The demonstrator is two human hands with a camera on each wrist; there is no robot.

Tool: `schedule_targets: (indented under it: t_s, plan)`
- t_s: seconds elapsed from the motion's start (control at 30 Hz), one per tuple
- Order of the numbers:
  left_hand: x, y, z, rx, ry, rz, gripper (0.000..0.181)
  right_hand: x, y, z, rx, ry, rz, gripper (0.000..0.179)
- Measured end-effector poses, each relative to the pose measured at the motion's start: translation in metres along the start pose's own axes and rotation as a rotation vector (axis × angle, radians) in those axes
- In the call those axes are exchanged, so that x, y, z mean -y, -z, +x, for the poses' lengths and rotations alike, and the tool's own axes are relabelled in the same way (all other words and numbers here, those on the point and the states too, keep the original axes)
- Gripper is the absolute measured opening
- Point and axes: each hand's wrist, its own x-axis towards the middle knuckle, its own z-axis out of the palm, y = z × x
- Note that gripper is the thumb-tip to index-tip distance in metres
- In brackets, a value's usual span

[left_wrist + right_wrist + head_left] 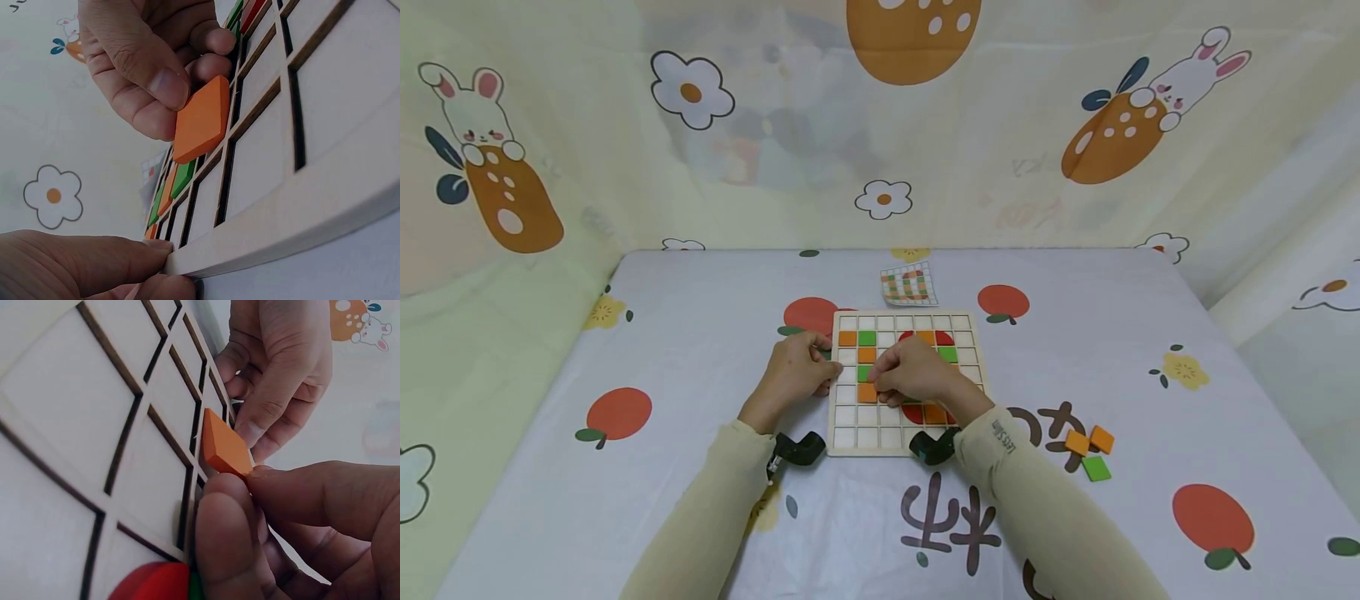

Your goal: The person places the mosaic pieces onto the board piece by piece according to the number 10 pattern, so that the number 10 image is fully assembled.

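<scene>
A wooden grid board [850, 437] lies on the table, with orange, green and red pieces in some of its squares. My left hand [793, 375] pinches the board's left edge, its thumb on top in the left wrist view. My right hand [921, 371] reaches over the grid and pinches an orange square tile [203, 122] between thumb and fingers. That tile [225, 447] stands tilted against the grid in the right wrist view. A green tile [867, 338] sits in the upper left part of the grid. My right hand hides several middle squares.
Behind the board lies a small card [910, 287] printed with a coloured grid pattern. To the right are two loose orange tiles [1077, 442] and a green tile [1096, 468]. The patterned tablecloth [700, 333] meets an upright cloth at the back.
</scene>
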Motion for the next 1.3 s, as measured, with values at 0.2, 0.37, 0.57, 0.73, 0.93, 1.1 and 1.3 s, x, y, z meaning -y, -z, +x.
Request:
schedule_targets:
  t_s: [0.2, 0.37, 0.57, 0.73, 0.93, 1.1, 1.3]
  plan:
    - [0.0, 0.0, 0.001, -0.002, -0.003, 0.003, 0.033, -0.003, 0.0, 0.001, 0.01, 0.02, 0.017, 0.009]
    - [0.0, -0.002, 0.001, 0.0, -0.01, -0.011, 0.033, -0.01, 0.005, -0.009, -0.003, 0.061, 0.058, 0.012]
    - [-0.001, -0.005, 0.001, 0.017, 0.001, -0.01, 0.034, -0.025, 0.031, -0.043, -0.122, 0.062, 0.087, 0.018]
    - [0.0, -0.003, 0.001, 0.004, 0.021, 0.007, 0.034, -0.045, 0.064, -0.073, -0.217, 0.063, 0.109, 0.026]
    - [0.0, 0.001, -0.001, 0.008, 0.023, 0.003, 0.035, -0.072, 0.1, -0.102, -0.318, 0.028, 0.063, 0.033]
    - [0.001, 0.001, -0.001, 0.015, 0.019, 0.001, 0.034, -0.099, 0.128, -0.124, -0.376, -0.051, 0.017, 0.039]
    - [0.0, 0.0, -0.001, 0.016, 0.013, 0.003, 0.033, -0.125, 0.143, -0.144, -0.39, -0.16, -0.096, 0.039]
